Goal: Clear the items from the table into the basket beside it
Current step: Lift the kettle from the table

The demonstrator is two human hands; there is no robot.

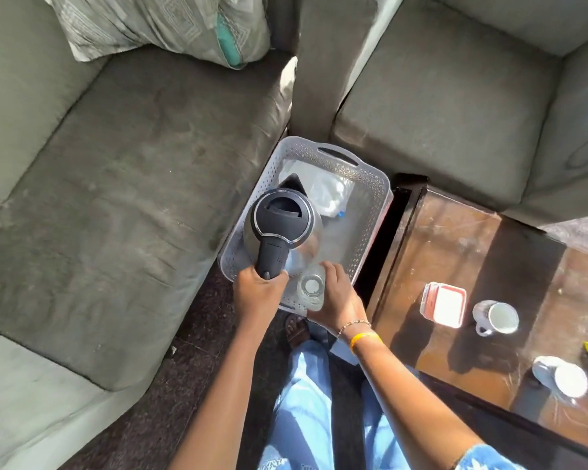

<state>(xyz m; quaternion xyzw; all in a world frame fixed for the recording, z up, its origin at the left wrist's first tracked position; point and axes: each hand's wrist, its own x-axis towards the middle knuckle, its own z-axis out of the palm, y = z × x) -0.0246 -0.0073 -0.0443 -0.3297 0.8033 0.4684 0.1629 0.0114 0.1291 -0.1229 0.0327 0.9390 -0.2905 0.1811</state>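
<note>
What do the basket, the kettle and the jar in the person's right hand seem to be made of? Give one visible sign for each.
Basket: likely matte grey plastic, shown by its moulded perforated walls and cut-out handle.
Kettle: seemingly a shiny metal body, which mirrors the light, with a black plastic lid and handle.
Jar: clear glass or plastic; see-through, which one is unclear.

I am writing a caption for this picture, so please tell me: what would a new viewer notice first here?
First, the black-lidded kettle, held by its handle in the left hand over the grey basket between the sofas. Beside it the right hand holds a clear glass jar at the basket's near edge. On the wooden table at right, a mug and a red-rimmed box wait.
</note>
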